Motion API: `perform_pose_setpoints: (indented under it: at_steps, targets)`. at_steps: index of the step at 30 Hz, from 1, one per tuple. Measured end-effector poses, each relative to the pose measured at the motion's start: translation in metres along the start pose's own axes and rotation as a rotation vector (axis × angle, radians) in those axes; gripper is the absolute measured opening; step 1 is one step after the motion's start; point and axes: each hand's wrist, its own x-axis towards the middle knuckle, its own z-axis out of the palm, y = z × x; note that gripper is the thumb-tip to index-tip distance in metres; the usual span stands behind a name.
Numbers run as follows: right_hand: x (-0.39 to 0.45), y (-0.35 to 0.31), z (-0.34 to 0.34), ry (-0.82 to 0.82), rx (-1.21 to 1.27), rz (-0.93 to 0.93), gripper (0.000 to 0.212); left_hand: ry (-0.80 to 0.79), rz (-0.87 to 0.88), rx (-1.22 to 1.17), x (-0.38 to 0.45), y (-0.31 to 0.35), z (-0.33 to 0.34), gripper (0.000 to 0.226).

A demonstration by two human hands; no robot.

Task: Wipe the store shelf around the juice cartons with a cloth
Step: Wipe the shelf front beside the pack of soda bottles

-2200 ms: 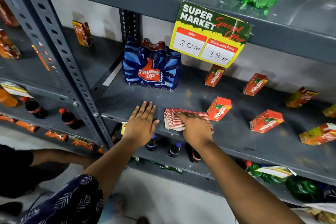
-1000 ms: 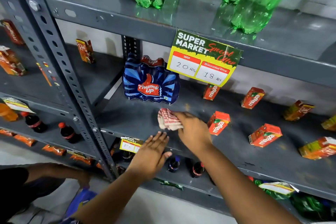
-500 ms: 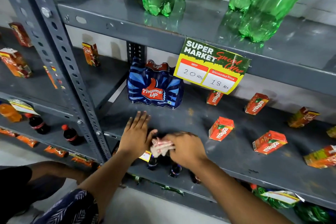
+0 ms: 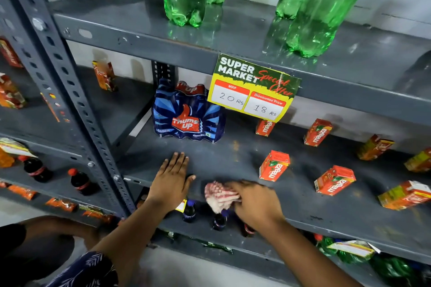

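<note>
Right hand (image 4: pixel 253 205) bunched around cloth (image 4: pixel 220 196) at shelf (image 4: pixel 233 158) front edge. Left hand (image 4: pixel 172 179) flat, fingers spread, just beside it. Juice cartons (image 4: pixel 274 165) standing further right.

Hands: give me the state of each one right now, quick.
Left hand: open, flat on the shelf, holding nothing.
Right hand: closed on the cloth, at the shelf's front edge.
</note>
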Motion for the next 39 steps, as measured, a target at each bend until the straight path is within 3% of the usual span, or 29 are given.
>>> perform_pose_setpoints:
  at_steps: [7,11,15,20,27,30,33,39]
  targets:
    - [-0.028,0.028,0.007,-0.047,-0.073,0.017,0.065,0.021,0.036,-0.107,-0.012,0.055,0.010,0.059]
    - [-0.053,0.045,0.001,0.021,-0.042,-0.006,0.050,0.036,0.031,-0.093,-0.013,0.054,0.011,0.059]
    - [-0.050,0.072,-0.022,0.089,-0.022,0.133,0.061,0.057,0.083,-0.087,-0.008,0.072,0.011,0.059]
    - [-0.061,0.089,-0.007,-0.119,-0.011,0.148,0.067,0.012,0.082,-0.115,-0.006,0.106,0.025,0.059]
    - [-0.089,0.120,-0.026,0.047,0.042,0.214,0.057,0.040,0.122,-0.082,-0.005,0.118,0.023,0.059]
    - [-0.081,0.134,-0.024,0.018,0.011,0.223,0.069,0.009,0.144,-0.134,-0.004,0.142,0.024,0.060]
    - [-0.087,0.143,-0.013,-0.061,0.019,0.220,0.066,-0.005,0.124,-0.117,-0.007,0.153,0.028,0.061]
    - [-0.126,0.169,-0.028,0.058,0.044,0.263,0.053,-0.012,0.100,-0.081,-0.005,0.159,0.030,0.061]
